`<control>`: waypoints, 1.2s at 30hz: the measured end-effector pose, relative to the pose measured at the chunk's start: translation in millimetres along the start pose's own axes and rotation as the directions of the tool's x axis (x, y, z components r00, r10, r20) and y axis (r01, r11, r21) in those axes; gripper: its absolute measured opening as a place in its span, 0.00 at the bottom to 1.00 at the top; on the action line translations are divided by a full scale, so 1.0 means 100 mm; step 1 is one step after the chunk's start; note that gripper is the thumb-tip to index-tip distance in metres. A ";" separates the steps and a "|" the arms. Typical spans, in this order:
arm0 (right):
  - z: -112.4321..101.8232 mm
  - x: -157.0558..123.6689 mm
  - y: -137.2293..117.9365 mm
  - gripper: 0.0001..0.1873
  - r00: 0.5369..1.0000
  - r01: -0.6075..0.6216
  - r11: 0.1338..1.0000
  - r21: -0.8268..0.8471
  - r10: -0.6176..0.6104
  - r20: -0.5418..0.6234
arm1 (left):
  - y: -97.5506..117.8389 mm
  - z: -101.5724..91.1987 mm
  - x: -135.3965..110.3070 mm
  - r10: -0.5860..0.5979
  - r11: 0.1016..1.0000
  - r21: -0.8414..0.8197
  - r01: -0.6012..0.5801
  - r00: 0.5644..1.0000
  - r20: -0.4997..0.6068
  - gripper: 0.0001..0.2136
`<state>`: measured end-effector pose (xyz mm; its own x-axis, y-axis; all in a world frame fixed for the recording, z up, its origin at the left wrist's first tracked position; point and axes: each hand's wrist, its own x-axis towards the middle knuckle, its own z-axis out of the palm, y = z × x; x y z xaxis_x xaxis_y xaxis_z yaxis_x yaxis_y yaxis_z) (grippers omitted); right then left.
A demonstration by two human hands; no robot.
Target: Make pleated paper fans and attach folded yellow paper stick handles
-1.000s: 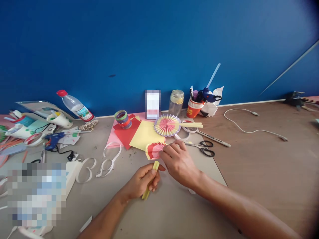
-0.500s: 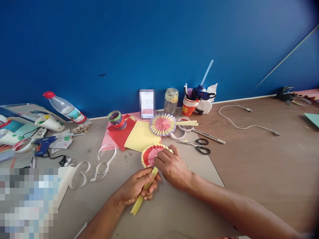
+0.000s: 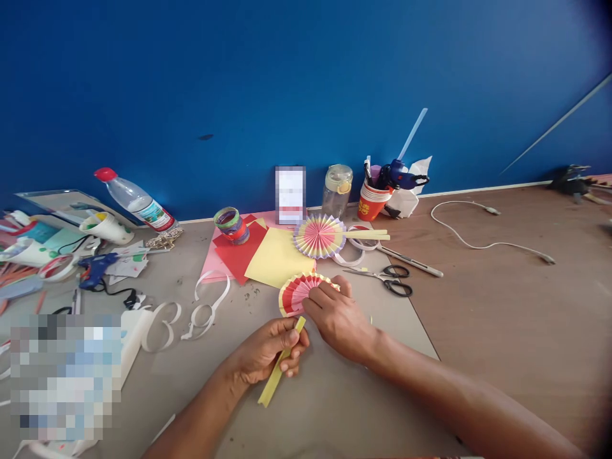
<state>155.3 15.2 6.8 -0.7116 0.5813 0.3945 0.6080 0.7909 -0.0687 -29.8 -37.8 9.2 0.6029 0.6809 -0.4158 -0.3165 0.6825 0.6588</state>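
My left hand (image 3: 282,347) is closed around a folded yellow paper strip (image 3: 274,382), which slants down toward me. Beyond it, my right hand (image 3: 337,317) has its fingers closed at the lower right part of a pleated paper fan (image 3: 297,293) in pink, red and yellow. The fingertips and part of the fan are hidden behind the hand. Farther back lies a second pleated paper fan (image 3: 319,236), round, with purple edges and yellow handle strips to its right. Scissors (image 3: 389,280) with black handles rest right of my right hand.
Yellow paper (image 3: 275,258) and red paper (image 3: 241,252) lie behind the fan. A tape roll (image 3: 231,226), a clear jar (image 3: 337,191) and a red paper cup (image 3: 373,201) stand near the blue wall. Left are a bottle (image 3: 143,204), a glue gun (image 3: 95,268) and white strips (image 3: 162,328). A cable (image 3: 471,236) lies right.
The whole scene has shifted slightly to the right in view. Both hands keep their holds, the left on the yellow strip and the right on the fan.
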 end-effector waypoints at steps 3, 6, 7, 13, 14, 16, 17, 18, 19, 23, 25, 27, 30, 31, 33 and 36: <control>-0.01 0.00 -0.01 0.08 1.000 0.010 1.000 -0.008 -0.010 -0.013 | -0.01 -0.01 0.01 -0.028 1.000 0.008 0.028 0.999 0.020 0.12; -0.01 0.00 -0.01 0.08 1.000 0.012 1.000 -0.019 -0.013 -0.020 | -0.01 -0.01 0.01 -0.054 0.998 0.016 0.053 0.998 0.023 0.14; -0.01 0.00 -0.01 0.08 1.000 0.010 1.000 -0.018 -0.011 -0.021 | 0.00 -0.01 0.00 -0.054 0.999 0.010 0.054 0.998 0.016 0.16; 0.01 -0.01 0.02 0.07 1.000 0.011 1.000 0.020 -0.011 -0.022 | 0.02 0.05 -0.06 -0.041 0.997 0.059 0.040 0.999 0.020 0.19; 0.01 -0.01 0.02 0.08 1.000 0.010 1.000 0.017 -0.009 -0.023 | 0.04 0.06 -0.09 -0.034 0.993 0.113 0.031 0.999 0.032 0.17; 0.00 0.00 0.03 0.08 1.000 0.008 1.000 0.014 -0.008 -0.025 | 0.07 0.07 -0.16 -0.014 0.965 0.262 0.003 0.999 0.040 0.17; 0.00 0.00 0.03 0.08 1.000 0.008 1.000 0.017 -0.008 -0.024 | 0.09 0.07 -0.20 -0.002 0.941 0.338 -0.009 0.999 0.033 0.17; -0.01 0.00 0.03 0.08 1.000 0.007 1.000 0.021 -0.007 -0.022 | 0.11 0.06 -0.23 0.011 0.918 0.397 -0.023 0.999 0.033 0.17; -0.01 0.00 0.03 0.08 1.000 0.008 1.000 0.027 -0.007 -0.021 | 0.14 0.05 -0.27 0.026 0.902 0.431 -0.042 0.999 0.042 0.18; 0.02 0.00 0.00 0.10 0.999 0.029 0.999 0.040 -0.028 -0.020 | 0.23 -0.03 -0.36 0.160 0.894 0.416 -0.168 0.986 0.053 0.20; 0.05 0.00 -0.02 0.10 0.999 0.044 0.998 0.043 -0.044 -0.012 | 0.26 -0.04 -0.36 0.224 0.902 0.374 -0.217 0.974 0.024 0.18; 0.08 0.00 -0.05 0.10 0.999 0.050 0.997 0.051 -0.050 0.003 | 0.28 -0.03 -0.35 0.241 0.901 0.376 -0.214 0.970 -0.024 0.14; 0.10 0.00 -0.07 0.09 0.999 0.035 0.996 0.077 -0.038 0.037 | 0.29 0.02 -0.29 0.231 0.842 0.520 -0.142 0.967 -0.110 0.11; 0.10 0.00 -0.07 0.09 0.998 0.029 0.996 0.089 -0.034 0.052 | 0.29 0.04 -0.28 0.236 0.808 0.578 -0.117 0.962 -0.135 0.11; 0.09 0.01 -0.05 0.09 0.996 0.024 0.992 0.120 -0.035 0.086 | 0.29 0.04 -0.24 0.261 0.745 0.663 -0.079 0.948 -0.181 0.12; 0.05 0.02 0.03 0.08 0.990 0.020 0.984 0.175 -0.044 0.133 | 0.29 0.03 -0.22 0.298 0.692 0.721 -0.043 0.926 -0.231 0.14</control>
<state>153.9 20.2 2.6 -0.7778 0.5665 0.2722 0.5229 0.8236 -0.2198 -50.1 -33.8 39.5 0.2945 0.8956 -0.3333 0.2826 0.2516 0.9257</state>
